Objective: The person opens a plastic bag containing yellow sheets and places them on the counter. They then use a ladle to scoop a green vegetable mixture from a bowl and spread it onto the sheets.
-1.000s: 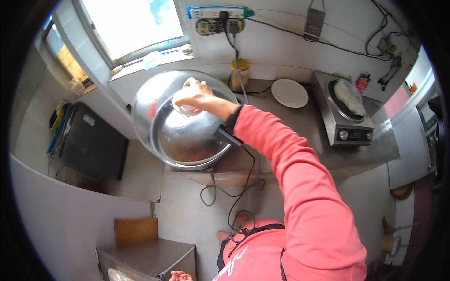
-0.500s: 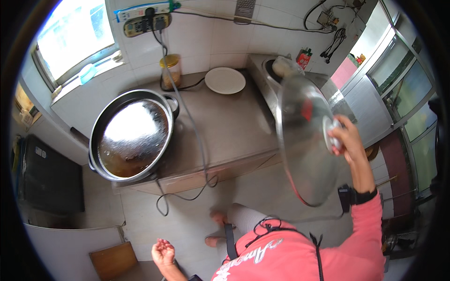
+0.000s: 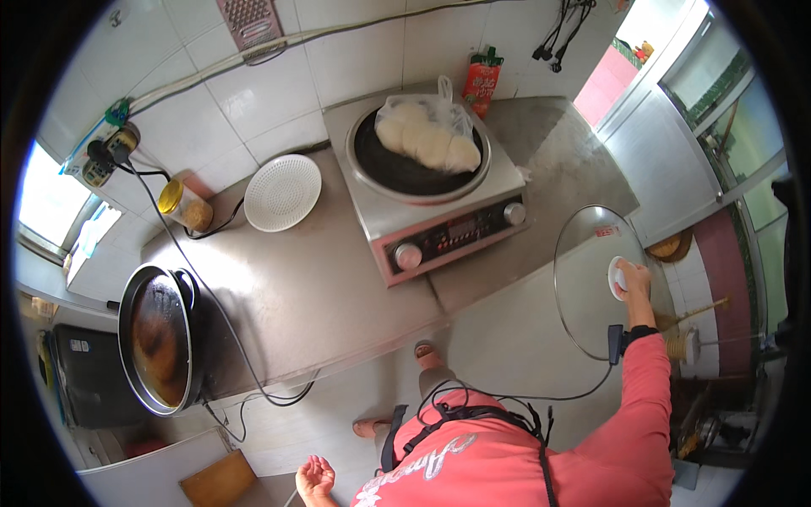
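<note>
My right hand [image 3: 637,286] is closed round the white knob of a large round glass pot lid [image 3: 583,275]. The lid is tilted at the right, its rim overlapping the front edge of the counter in the picture. My left hand [image 3: 315,479] hangs low in front of my body, its fingers loosely curled and apart, with nothing in it. A wide dark pot [image 3: 191,338] stands uncovered at the counter's left end; brownish content [image 3: 160,338] shows inside. Between the two, an induction cooker [image 3: 452,237] bears a plastic bag of pale, rounded dough-like pieces [image 3: 422,135] in its round dark hollow.
A white perforated plate [image 3: 283,193] and a yellow-lidded jar [image 3: 187,207] stand along the wall on the metal counter [image 3: 329,287]. A red pouch [image 3: 481,80] leans behind the cooker. Cables run over the counter's front edge. A door [image 3: 676,165] stands at the right.
My right hand has lowered the lid. The view has swung right, so the pot now sits farther left and the whole cooker shows. My body has stepped along the counter.
</note>
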`<state>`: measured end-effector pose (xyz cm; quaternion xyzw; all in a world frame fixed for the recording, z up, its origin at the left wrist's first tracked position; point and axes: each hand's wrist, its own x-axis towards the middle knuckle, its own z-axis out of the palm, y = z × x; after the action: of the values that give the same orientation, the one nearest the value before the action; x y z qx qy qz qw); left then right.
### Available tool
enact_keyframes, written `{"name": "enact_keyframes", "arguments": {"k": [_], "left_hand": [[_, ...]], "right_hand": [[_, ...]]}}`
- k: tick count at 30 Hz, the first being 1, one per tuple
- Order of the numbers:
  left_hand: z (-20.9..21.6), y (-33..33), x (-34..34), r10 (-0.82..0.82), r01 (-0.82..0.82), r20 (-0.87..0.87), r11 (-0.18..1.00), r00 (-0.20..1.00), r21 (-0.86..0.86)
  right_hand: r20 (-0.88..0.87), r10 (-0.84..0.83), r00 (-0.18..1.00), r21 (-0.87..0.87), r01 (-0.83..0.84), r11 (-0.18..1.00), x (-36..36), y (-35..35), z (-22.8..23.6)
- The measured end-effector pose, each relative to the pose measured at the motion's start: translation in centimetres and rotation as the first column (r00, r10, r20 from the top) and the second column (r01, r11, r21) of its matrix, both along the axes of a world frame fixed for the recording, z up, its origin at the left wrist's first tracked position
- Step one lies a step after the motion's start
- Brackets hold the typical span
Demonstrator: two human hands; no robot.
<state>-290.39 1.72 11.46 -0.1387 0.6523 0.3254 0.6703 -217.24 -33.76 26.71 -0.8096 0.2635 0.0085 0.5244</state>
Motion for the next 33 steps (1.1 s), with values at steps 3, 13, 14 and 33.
{"name": "enact_keyframes", "arguments": {"k": [3, 13, 14, 33], "left_hand": [[2.2, -1.5, 2.1, -0.079, 0.081, -0.065, 0.996, 0.995, 0.031], [9.2, -7.3, 0.6, 0.037, 0.027, -0.220, 0.959, 0.975, 0.281], [9.3, -8.6, 0.5, 0.098, -0.039, -0.224, 0.967, 0.970, 0.254], [9.9, -13.8, 7.6, 0.224, -0.132, -0.231, 0.925, 0.947, 0.358]], "right_hand": [[-0.032, -0.012, 0.999, -0.080, 0.009, 0.997, 6.3, 2.2, -1.2], [-0.092, 0.157, 0.983, -0.272, -0.177, 0.946, 16.9, 11.2, -0.7], [-0.094, 0.178, 0.979, -0.272, -0.198, 0.942, 17.6, 10.8, -0.9], [0.133, 0.594, 0.794, 0.430, -0.586, 0.687, 27.8, 8.4, -7.9]]}}
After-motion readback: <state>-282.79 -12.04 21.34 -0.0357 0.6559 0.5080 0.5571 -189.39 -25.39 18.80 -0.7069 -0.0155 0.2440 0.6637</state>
